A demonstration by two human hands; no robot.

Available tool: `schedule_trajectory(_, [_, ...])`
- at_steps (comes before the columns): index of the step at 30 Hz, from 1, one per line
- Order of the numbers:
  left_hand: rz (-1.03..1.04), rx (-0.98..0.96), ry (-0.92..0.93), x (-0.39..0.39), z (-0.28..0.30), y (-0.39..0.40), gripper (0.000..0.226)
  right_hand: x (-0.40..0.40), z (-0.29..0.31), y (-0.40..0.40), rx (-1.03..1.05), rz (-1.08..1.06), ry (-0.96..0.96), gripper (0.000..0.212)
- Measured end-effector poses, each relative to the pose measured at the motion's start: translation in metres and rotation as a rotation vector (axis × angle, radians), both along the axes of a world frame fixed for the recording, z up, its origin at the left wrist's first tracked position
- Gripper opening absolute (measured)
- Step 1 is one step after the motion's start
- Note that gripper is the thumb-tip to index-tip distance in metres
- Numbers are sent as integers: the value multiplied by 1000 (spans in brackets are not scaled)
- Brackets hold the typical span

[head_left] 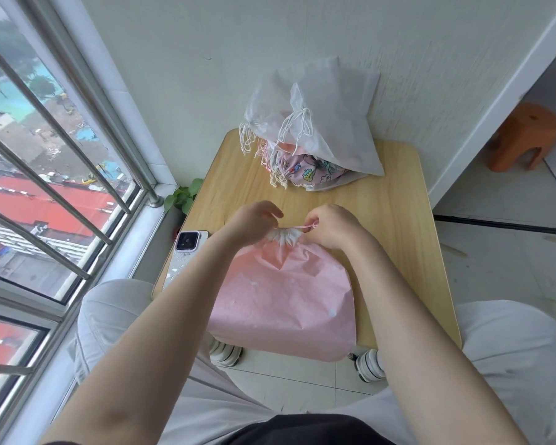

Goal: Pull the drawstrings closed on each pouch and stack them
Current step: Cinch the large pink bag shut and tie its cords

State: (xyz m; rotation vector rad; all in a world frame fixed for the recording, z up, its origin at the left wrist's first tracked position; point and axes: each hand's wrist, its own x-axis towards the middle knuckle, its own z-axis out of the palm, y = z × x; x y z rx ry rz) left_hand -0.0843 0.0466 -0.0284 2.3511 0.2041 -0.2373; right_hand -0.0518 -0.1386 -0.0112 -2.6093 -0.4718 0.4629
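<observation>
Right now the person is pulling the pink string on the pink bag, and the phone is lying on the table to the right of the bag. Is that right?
Almost. The phone lies to the left of the pink bag, on the window side of the table, not the right. The head view shows it. The rest holds: the right hand pinches the pink string while the left hand holds the bag's gathered top.

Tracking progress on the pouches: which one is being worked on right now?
The pink pouch nearest the person; both hands are at its gathered neck. The others sit stacked at the table's far edge.
</observation>
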Motion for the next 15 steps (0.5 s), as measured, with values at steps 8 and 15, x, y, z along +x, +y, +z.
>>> schedule_trajectory(8, [-169, 341, 128, 8, 3, 9, 31, 1, -4, 0, -10, -2, -1, 32])
schedule_trajectory(15, [-290, 330, 289, 5, 11, 10, 35, 3, -6, -2, -40, -14, -19, 18])
